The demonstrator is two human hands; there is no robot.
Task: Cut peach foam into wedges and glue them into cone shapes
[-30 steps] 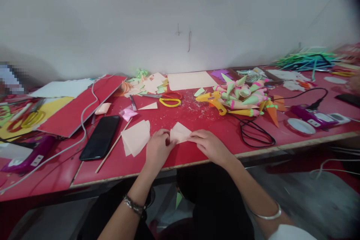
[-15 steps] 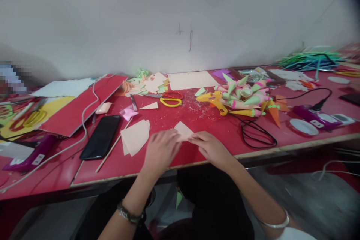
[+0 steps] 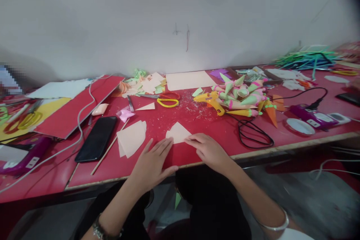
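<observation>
A small pale peach paper piece (image 3: 178,132) lies near the table's front edge, between my two hands. My right hand (image 3: 209,152) pinches its right corner between thumb and fingertips. With fingers stretched out and thumb apart, my left hand (image 3: 153,163) rests on the table, its fingertips at the paper's lower left edge. Left of that hand is a short stack of similar peach paper pieces (image 3: 132,138) with a rounded side. A thin wooden stick (image 3: 105,153) lies beside the stack.
A black phone (image 3: 96,138) lies at left, near a white cable (image 3: 81,120). Scissors (image 3: 168,102) and paper scraps (image 3: 152,82) are farther back. A yellow glue gun (image 3: 210,101) lies against a pile of paper cones (image 3: 243,92), its black cord (image 3: 254,133) coiled nearer the edge.
My left hand has slid off the paper, down and left, and its fingers have spread. More of the paper shows. My right hand keeps its pinch on the corner.
</observation>
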